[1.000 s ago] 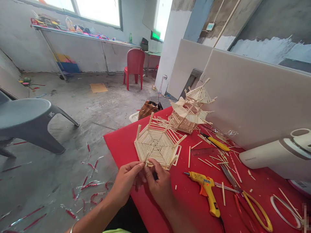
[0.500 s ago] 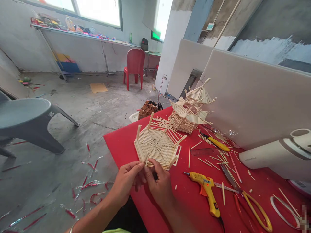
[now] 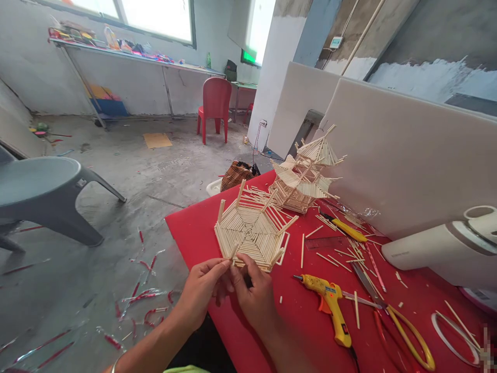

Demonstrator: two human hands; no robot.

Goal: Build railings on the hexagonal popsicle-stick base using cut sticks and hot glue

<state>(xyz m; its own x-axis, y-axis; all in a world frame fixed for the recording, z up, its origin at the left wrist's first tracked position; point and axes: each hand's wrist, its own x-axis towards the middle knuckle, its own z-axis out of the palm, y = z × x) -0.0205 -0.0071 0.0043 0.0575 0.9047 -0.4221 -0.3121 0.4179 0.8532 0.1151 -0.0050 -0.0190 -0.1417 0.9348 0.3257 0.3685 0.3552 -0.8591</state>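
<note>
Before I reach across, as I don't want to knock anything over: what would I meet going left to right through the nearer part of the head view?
Gray stool → left hand → stick platform → yellow glue gun → scissors → off-white cylindrical container.

The person's two bare hands meet in front of the body, with their fingertips close together. The left arm (image 3: 165,334) slants up from the bottom left. The left hand (image 3: 204,290) has its thumb and first finger pinched tight. The right arm (image 3: 281,339) comes up from the bottom and leans left. The right hand (image 3: 254,292) bends its first finger like a hook, and its thumb reaches up toward the left fingertips. Other fingers curl underneath, mostly hidden. Both wrists look nearly straight.
</note>
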